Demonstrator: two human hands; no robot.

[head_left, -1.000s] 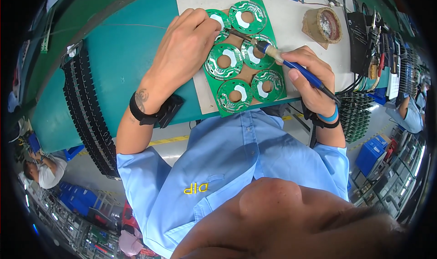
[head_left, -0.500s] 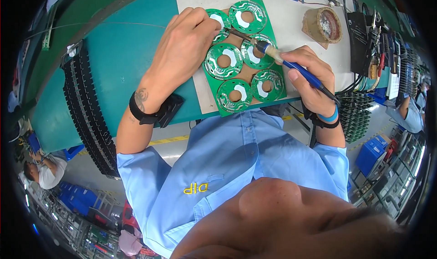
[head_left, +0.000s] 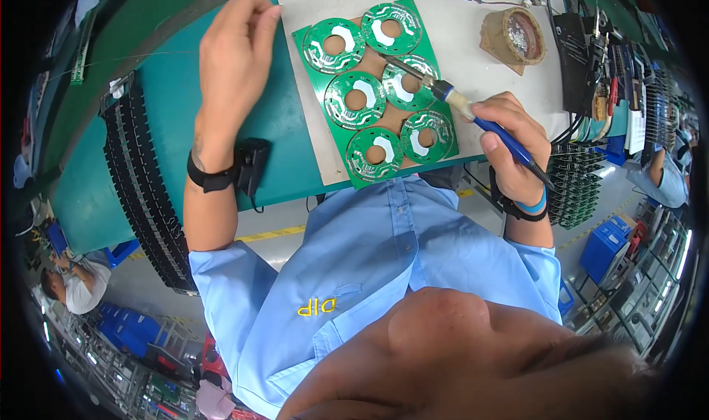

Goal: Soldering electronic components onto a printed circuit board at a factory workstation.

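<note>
A green circuit board panel (head_left: 323, 88) with several round boards lies on the pale work surface. My right hand (head_left: 515, 143) grips a blue-handled soldering iron (head_left: 502, 133). Its metal tip reaches over the panel, between the two far round boards and the middle right one; whether it touches is unclear. Left of the panel, my left hand (head_left: 240, 58) is raised clear of it, fingers closed in a pinch. A thin solder wire (head_left: 148, 54) runs from the left to this hand; its end is hidden by the fingers.
A round tan pot (head_left: 515, 36) with silvery contents stands right of the panel. Tools and a black holder (head_left: 576, 66) line the right edge. Black slotted racks (head_left: 144, 184) curve along the left of the green mat (head_left: 173, 117). Other people sit farther off.
My left hand has moved left, away from the panel, uncovering the far left round board. The soldering iron has shifted slightly, its tip now nearer me. The panel has slid slightly left.
</note>
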